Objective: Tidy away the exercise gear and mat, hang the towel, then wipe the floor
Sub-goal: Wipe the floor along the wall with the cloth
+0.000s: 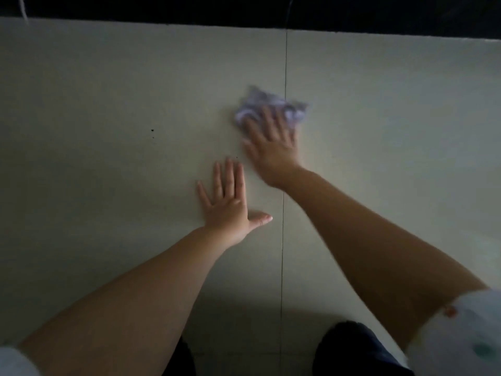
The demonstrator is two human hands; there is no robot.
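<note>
A crumpled pale purple and white cloth (267,104) lies on the light tiled floor (108,104). My right hand (272,146) presses down on the cloth's near side with fingers spread over it; the hand and cloth are blurred. My left hand (230,206) lies flat on the floor below and left of it, palm down, fingers apart, holding nothing. Both forearms reach in from the bottom corners.
A thin tile joint (284,185) runs from top to bottom between the hands. A dark strip (244,9) borders the floor at the far edge. Small dark specks (152,130) dot the tile at left. My knees in dark trousers (352,348) show at the bottom.
</note>
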